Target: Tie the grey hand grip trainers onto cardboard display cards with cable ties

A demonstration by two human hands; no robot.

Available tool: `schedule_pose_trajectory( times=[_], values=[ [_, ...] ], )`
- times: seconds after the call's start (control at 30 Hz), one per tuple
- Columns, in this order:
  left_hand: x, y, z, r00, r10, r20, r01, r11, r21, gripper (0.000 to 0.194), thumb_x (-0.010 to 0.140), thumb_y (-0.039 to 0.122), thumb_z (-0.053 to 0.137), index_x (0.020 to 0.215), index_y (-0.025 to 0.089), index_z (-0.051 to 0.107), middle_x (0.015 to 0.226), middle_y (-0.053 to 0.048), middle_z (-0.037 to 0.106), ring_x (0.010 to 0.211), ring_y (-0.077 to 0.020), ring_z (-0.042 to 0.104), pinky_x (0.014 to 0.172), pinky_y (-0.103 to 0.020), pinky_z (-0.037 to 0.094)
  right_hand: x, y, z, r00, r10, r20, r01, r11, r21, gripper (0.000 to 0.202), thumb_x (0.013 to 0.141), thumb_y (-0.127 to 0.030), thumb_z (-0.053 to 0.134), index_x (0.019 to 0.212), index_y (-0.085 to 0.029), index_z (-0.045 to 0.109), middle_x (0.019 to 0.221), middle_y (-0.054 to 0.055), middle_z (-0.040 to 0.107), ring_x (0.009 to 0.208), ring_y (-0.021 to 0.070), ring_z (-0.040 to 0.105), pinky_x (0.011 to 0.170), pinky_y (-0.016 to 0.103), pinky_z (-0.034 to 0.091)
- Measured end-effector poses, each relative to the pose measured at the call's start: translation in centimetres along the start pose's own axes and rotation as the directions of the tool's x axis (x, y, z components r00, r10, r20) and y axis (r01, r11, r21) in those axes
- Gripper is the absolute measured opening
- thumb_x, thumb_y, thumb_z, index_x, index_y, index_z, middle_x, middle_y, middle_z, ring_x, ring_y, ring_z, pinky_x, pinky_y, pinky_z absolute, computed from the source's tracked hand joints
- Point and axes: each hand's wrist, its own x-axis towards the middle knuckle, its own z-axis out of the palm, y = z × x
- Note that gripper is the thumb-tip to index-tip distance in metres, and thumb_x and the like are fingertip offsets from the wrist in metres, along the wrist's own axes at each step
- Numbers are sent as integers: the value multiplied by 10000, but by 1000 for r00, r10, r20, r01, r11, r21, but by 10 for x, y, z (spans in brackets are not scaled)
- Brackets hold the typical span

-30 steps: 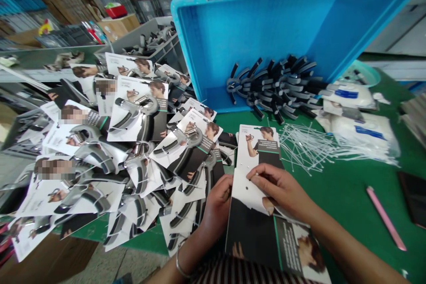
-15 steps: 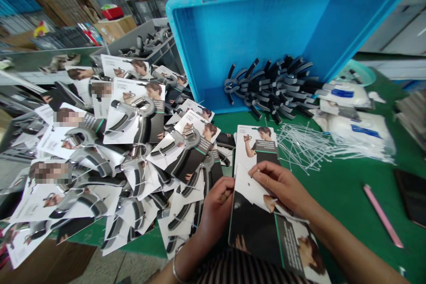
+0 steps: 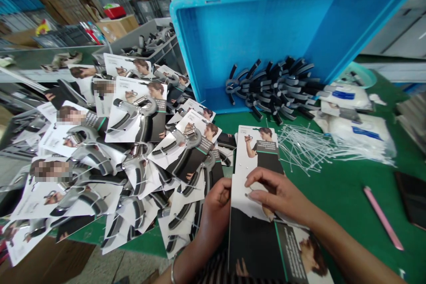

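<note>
Since a second ago the right hand [image 3: 282,195] has slid a little lower on the printed backing card [image 3: 256,213], and the card's top edge now sits nearer the person; the left hand [image 3: 216,208] has kept its place at the card's left edge. That left hand is curled around the edge, thumb on the face and fingers behind, holding the card up from the near edge of the tabletop [image 3: 339,191]. The right hand lies flat across the white part of the card, fingers narrow and pressed together, fingertips [image 3: 250,195] touching it beside the small punched holes; whether anything is pinched under them cannot be told. A second card [image 3: 258,148] lies just beyond, partly under the held one.

To the left, spilling over the left edge of the tabletop, is a heap of carded hand grippers [image 3: 133,142]. To the right lie loose white cable ties [image 3: 306,144], white plastic bags [image 3: 362,131], and a pink pen [image 3: 382,217] near the right edge. At the far edge a blue crate [image 3: 266,22] stands tipped on its side with a row of bare black-and-grey hand grippers [image 3: 276,86] inside. Behind are shelves and cardboard boxes [image 3: 116,24].
</note>
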Motion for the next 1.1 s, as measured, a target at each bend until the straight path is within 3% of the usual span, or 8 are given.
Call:
schedule_pose_trajectory(
  times=[0.07,0.17,0.23,0.37,0.5,0.67,1.0,1.1],
  values=[
    [0,3,-1,994,-86,-69,80,993,-91,275,807,359,702,985,199,568,890,-30,673,736,-154,630,640,-237,491,1,-1,0,999,-14,40,16,997,-71,218,844,-383,700,991,-235,635,980,12,648,895,178,596,834,279,435],
    [-2,9,-5,978,-162,-135,157,987,-46,304,903,462,559,1071,209,552,805,3,644,626,-122,573,555,-211,448,4,-2,1,996,-23,82,34,990,-135,229,832,-358,719,1004,-243,620,1019,11,634,943,185,587,870,283,426],
    [-4,13,-8,975,-170,-140,175,984,23,336,931,491,498,1098,206,557,772,8,623,613,-123,556,539,-212,434,4,-2,1,994,-33,109,49,987,-155,271,819,-362,735,1025,-247,602,1054,12,623,988,191,579,891,285,420],
    [-3,13,-6,980,-157,-124,162,986,29,372,882,488,589,1101,191,542,842,-15,640,649,-128,578,568,-219,446,4,1,2,987,-27,157,60,977,-206,403,767,-416,777,1073,-254,570,1110,19,607,1016,204,572,891,293,420],
    [1,10,0,977,-185,-109,185,983,-8,375,876,462,610,1120,189,529,986,-57,664,657,-115,588,626,-236,462,3,4,6,995,-26,91,46,972,-232,255,856,-392,691,1020,-234,577,1014,17,625,940,191,583,865,301,422],
    [3,10,2,977,-191,-94,190,982,-23,359,868,447,625,1113,195,552,1009,-59,674,671,-118,599,668,-251,467,4,9,6,991,-123,51,131,975,-181,104,931,-321,602,958,-220,596,956,14,632,912,166,591,836,280,427],
    [4,10,-2,975,-215,-51,207,969,-134,315,868,344,640,1135,193,566,1058,-68,672,855,-159,634,726,-244,474,6,12,-1,970,-244,16,242,948,-207,70,936,-264,597,903,-228,648,1133,53,628,1092,190,567,954,329,407],
    [4,11,-3,975,-219,-43,210,967,-146,318,855,328,653,1132,189,584,1066,-74,677,875,-171,643,740,-251,479,4,9,-8,965,-263,-1,257,944,-206,67,942,-245,584,918,-232,645,1114,51,639,1058,185,579,928,329,419]
  ],
)
